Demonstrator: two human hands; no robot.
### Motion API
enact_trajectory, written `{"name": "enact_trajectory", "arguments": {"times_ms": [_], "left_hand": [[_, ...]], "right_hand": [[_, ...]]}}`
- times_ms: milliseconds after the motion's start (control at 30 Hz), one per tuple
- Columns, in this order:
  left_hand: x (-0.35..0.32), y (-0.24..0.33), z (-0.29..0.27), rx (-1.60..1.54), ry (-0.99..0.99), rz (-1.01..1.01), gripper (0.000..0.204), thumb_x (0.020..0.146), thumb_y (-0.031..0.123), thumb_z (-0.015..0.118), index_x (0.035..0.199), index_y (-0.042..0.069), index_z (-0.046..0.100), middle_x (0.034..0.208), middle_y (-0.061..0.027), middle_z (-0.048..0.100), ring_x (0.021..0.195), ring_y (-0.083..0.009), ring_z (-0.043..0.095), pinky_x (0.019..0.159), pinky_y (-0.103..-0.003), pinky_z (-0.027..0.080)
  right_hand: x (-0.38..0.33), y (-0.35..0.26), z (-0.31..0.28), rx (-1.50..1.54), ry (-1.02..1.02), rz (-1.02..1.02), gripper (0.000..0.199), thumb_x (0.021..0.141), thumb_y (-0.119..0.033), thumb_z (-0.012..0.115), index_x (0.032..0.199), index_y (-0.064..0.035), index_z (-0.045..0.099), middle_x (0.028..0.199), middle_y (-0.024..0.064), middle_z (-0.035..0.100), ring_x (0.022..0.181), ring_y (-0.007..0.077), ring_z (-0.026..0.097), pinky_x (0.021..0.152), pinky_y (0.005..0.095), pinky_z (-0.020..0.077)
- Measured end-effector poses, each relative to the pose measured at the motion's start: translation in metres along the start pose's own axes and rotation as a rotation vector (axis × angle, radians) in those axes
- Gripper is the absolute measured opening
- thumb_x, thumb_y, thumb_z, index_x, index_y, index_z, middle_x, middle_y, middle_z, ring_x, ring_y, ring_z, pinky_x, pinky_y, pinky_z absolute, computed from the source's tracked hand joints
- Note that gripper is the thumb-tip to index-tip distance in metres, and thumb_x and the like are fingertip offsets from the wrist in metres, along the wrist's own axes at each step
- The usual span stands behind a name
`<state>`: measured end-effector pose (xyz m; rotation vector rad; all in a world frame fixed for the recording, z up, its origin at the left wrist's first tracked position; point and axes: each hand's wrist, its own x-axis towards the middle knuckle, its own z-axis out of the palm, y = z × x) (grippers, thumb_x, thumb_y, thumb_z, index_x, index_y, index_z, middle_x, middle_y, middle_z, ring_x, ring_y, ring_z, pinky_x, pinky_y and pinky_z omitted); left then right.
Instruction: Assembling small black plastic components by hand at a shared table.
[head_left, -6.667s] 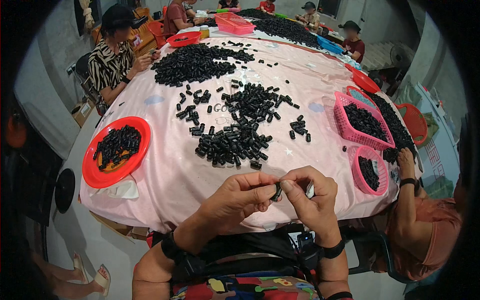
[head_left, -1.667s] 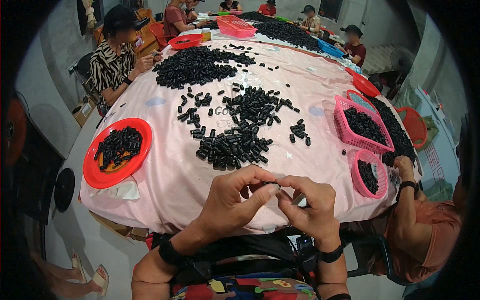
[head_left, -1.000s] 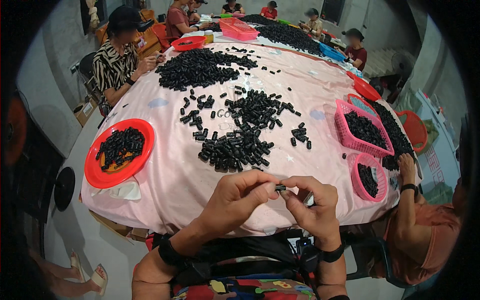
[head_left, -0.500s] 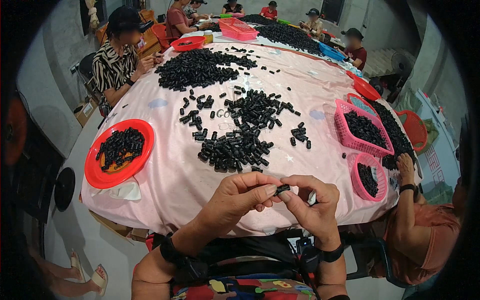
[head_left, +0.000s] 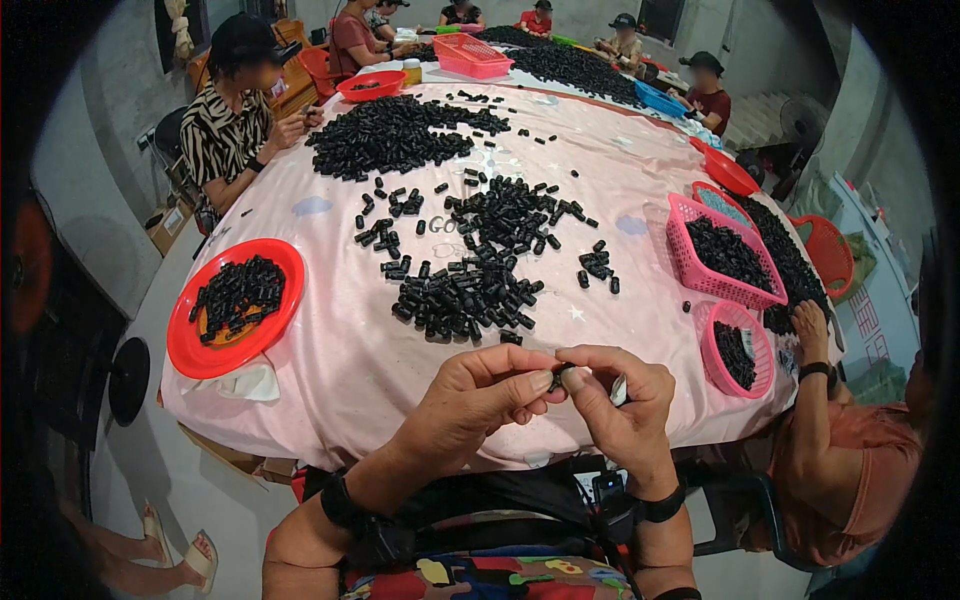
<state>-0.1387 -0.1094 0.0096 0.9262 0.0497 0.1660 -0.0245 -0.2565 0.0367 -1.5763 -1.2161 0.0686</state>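
Pink cloth (head_left: 330,340) printed with small clouds and stars covers a long table that fills most of the view, set in a grey-walled room with a pale floor. Other people sit along both of its sides and at its far end. Taking the big central heap of black pieces (head_left: 480,270) as the landmark: a second, denser heap (head_left: 395,135) lies beyond it toward the far left, near a person in a striped top (head_left: 225,130).

Left of the central heap, near the table edge, sits a round red tray (head_left: 190,345) with a loose mound of the same black pieces in it. Right of the heap stands a pink rectangular basket (head_left: 690,270) about half full of black pieces, and just nearer than that a smaller round pink basket (head_left: 712,355) holding a small clump. A person in an orange shirt (head_left: 850,470) reaches toward more pieces beyond those baskets.

Nearer than the central heap, over the table's front edge, the left hand (head_left: 470,400) and right hand (head_left: 620,400) meet. A single small black piece (head_left: 560,375) is pinched between the fingertips of both, thumbs and forefingers closed on it. The right hand also has something pale tucked in its palm; what it is cannot be told.
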Motion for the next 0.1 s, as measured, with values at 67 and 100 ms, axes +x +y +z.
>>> {"name": "enact_trajectory", "arguments": {"times_ms": [67,100], "left_hand": [[-0.0008,0.0004,0.0021,-0.015,0.017,-0.024,0.025,0.091,0.011,0.059,0.114,-0.001,0.059,0.097,-0.01,0.065,0.087,-0.0124,0.062,0.075,-0.023,0.05],[-0.0008,0.0009,0.0029,-0.03,0.016,-0.037,0.026,0.091,0.011,0.059,0.114,-0.001,0.058,0.097,-0.0101,0.065,0.087,-0.0127,0.062,0.075,-0.023,0.049]], "right_hand": [[-0.0006,0.0052,0.0039,0.112,0.047,-0.006,0.015,0.086,-0.005,0.063,0.099,0.0006,0.066,0.078,0.0096,0.07,0.069,0.0125,0.068,0.06,0.0214,0.0494],[-0.0008,0.0053,0.0036,0.111,0.048,-0.005,0.015,0.086,-0.005,0.063,0.099,0.0006,0.066,0.078,0.0096,0.07,0.069,0.0125,0.068,0.06,0.0214,0.0494]]}}
